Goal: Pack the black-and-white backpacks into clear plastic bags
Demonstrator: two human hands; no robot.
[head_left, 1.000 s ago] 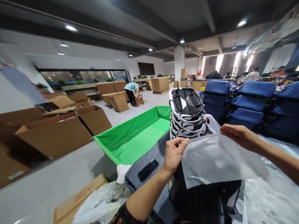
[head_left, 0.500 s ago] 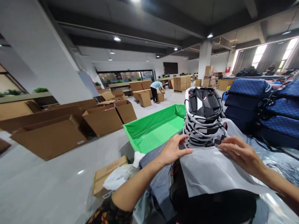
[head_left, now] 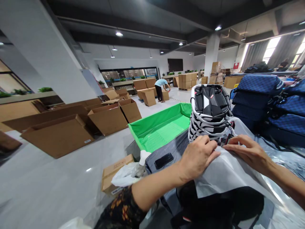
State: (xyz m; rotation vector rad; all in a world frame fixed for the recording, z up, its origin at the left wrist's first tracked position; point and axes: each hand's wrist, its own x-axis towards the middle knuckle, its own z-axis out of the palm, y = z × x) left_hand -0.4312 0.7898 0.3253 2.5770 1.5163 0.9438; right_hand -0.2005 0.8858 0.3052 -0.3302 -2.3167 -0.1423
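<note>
A thin white plastic bag (head_left: 226, 175) lies draped over a black backpack (head_left: 219, 206) in front of me. My left hand (head_left: 199, 156) grips the bag's top edge with its fingers curled. My right hand (head_left: 247, 152) pinches the same edge a little to the right. Just beyond my fingers rises a stack of black-and-white backpacks (head_left: 209, 111).
A green fabric bin (head_left: 162, 127) stands left of the stack. A black phone (head_left: 164, 160) lies on the grey table cover. Blue bags (head_left: 259, 95) are piled at the right. Open cardboard boxes (head_left: 107, 117) line the floor, and a person (head_left: 160, 89) bends over boxes far back.
My hands have come closer together on the bag's top edge and lowered it onto the black backpack. The view has swung left and down.
</note>
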